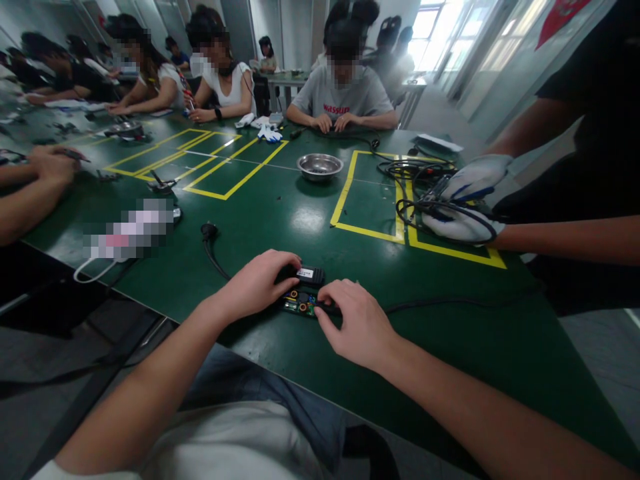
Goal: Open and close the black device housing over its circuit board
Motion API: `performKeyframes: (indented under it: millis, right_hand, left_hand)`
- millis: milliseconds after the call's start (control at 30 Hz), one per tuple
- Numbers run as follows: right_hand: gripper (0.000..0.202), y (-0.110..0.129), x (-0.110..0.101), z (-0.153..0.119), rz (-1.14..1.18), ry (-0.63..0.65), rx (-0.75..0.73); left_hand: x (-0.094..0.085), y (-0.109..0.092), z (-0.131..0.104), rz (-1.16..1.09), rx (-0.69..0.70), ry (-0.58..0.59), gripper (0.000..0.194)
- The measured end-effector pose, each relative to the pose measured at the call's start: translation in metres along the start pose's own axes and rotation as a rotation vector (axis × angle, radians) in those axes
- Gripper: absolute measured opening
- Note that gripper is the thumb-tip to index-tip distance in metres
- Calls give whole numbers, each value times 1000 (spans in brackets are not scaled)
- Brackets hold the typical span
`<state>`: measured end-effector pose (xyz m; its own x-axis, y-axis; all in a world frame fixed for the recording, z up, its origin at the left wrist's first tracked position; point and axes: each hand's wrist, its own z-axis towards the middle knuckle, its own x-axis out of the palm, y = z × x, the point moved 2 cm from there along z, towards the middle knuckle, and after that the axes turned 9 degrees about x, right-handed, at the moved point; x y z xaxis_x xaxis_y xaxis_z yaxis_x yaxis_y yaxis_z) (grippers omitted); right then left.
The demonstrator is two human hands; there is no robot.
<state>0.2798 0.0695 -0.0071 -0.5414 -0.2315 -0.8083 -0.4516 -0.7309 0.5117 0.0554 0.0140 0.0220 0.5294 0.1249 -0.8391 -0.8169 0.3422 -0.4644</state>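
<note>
In front of me on the green table (pixel 280 353) lies an opened black power adapter. Its bare circuit board (pixel 299 302), with copper coils, sits nearest to me. Just beyond it is a black casing half (pixel 316 275) with a white label. My left hand (pixel 260 283) has its thumb and forefinger closed around the left end of that casing half. Bent fingers of my right hand (pixel 357 317) grip the right end of the circuit board, where a black cable (pixel 440 302) runs off to the right. The plug (pixel 209 231) lies to the left.
A metal bowl (pixel 320 167) stands ahead, beside yellow tape outlines (pixel 367 232). At right, a co-worker's white-gloved hands (pixel 463 227) handle tangled black cables (pixel 400 170). A blurred-out item with a white cord (pixel 95 272) lies left. Several people sit around the table.
</note>
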Motion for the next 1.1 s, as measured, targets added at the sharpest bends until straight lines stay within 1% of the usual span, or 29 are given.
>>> performKeyframes:
  millis: [33, 100, 133, 233, 333, 500, 700, 900, 1100]
  right_hand:
    - [8, 0, 0, 0, -2, -5, -5]
    - [8, 1, -1, 0, 7, -11, -6]
    - [9, 1, -1, 0, 14, -11, -3]
    - [7, 1, -2, -1, 26, -4, 15]
    - [5, 1, -2, -2, 27, -11, 28]
    - [4, 0, -2, -3, 43, -58, 20]
    - [7, 1, -5, -3, 97, -113, -32]
    - [10, 0, -6, -3, 120, -101, -38]
    - [11, 0, -6, -3, 125, -96, -31]
  left_hand:
    - [-1, -1, -3, -1, 13, -24, 11]
    - [-7, -4, -11, -6, 20, -77, 14]
    - [-10, -6, -17, -15, 22, -80, 15]
    - [-14, -9, -33, -64, 46, 13, 12]
    - [-13, -8, -41, -86, 62, 32, 11]
    - [-8, -4, -43, -100, 78, -5, 10]
    - [-13, -6, -44, -111, 111, -75, 12]
    - [-13, -4, -42, -116, 140, -61, 14]
    - [-11, -1, -42, -143, 138, -50, 13]
